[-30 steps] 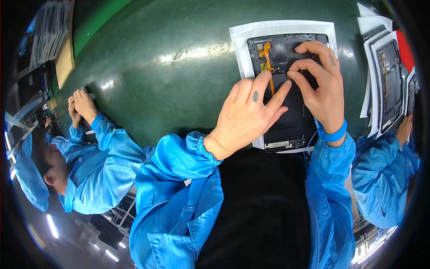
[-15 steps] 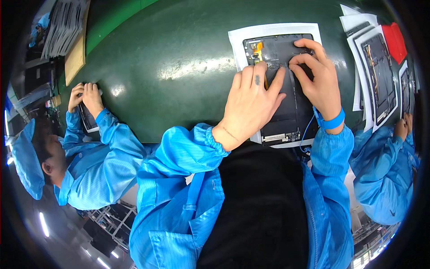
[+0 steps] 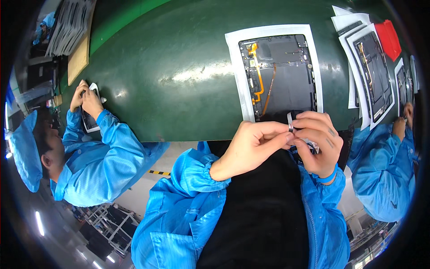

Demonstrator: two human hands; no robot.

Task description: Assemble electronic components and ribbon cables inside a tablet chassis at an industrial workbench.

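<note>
In front of my body, off the near edge of the table, my two hands meet. My left hand (image 3: 256, 147) pinches a small pale and dark strip (image 3: 290, 120) between thumb and forefinger. My right hand (image 3: 320, 138) is closed at the strip's other side, its fingers curled around a piece I see only partly. Just beyond them lies a black tablet housing (image 3: 293, 85), its inside facing up, on a white sheet (image 3: 236, 67). An orange flat cable (image 3: 260, 85) runs down its left side, and a thin brown cable (image 3: 269, 92) slants across the middle. My hands cover its near end.
Several more housings on white sheets (image 3: 375, 76) overlap at the right, beside a red container (image 3: 388, 40). A co-worker (image 3: 96, 157) sits at the left, handling a small device; another person in blue (image 3: 380, 166) works at the right. Thin sheets (image 3: 71, 29) stand stacked at far left.
Both hands have left the housing and come back toward my body, now closed around a small strip. The brown cable, hidden earlier by my left hand, is in sight.
</note>
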